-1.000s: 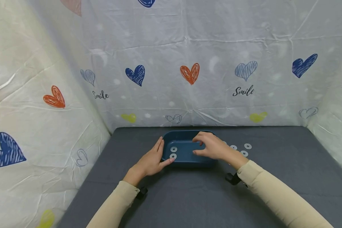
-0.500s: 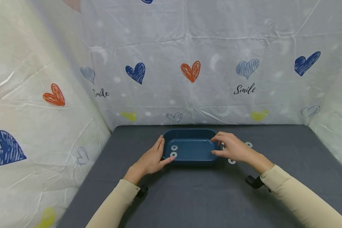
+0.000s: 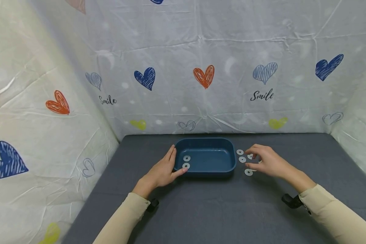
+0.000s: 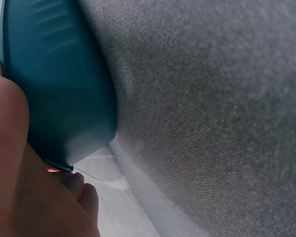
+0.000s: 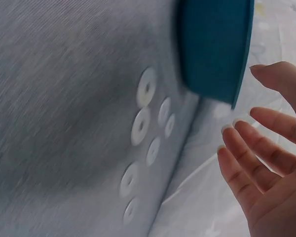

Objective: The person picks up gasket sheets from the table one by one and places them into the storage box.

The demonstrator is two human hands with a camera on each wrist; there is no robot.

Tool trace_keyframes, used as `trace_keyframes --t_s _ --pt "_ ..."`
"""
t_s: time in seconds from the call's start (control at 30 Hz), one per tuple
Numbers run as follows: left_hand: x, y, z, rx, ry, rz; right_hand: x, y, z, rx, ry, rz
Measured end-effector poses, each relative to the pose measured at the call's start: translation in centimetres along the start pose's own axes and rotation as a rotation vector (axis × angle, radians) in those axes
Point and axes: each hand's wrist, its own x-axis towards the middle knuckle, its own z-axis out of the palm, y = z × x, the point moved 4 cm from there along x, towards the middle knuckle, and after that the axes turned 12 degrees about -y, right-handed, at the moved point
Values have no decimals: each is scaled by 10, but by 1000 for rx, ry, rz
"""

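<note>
A dark blue rectangular tray [image 3: 210, 161] stands at the back of the table, two white flat rings [image 3: 184, 158] lying in its left part. My left hand [image 3: 158, 173] holds the tray's left front corner, thumb over the rim and fingers along the outer left wall. To the tray's right, my right hand [image 3: 269, 162] hovers over more rings [image 3: 240, 159], thumb and fingers apart. From the right wrist, several rings [image 5: 143, 98] show lying flat on the cloth, and nothing appears between the spread fingers [image 5: 256, 173]. Part of the ring group is covered by the hand in the head view.
Grey cloth covers the table [image 3: 201, 210]. A white curtain [image 3: 170, 101] printed with hearts hangs behind it and on both sides. Each wrist carries a black mount, such as the right one [image 3: 292, 201].
My right hand has moved right, from above the tray to over the loose rings. The left hand and the tray stay in place, with the same two rings inside.
</note>
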Motion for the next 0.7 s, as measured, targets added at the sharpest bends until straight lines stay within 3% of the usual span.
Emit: trace_keyframes --t_s 0.37,0.7 --pt "-1 2 -1 5 -5 -13 -26 27 -1 -34 9 79" --pt "-1 2 -1 7 -2 -14 -31 58 -6 -38 44 170"
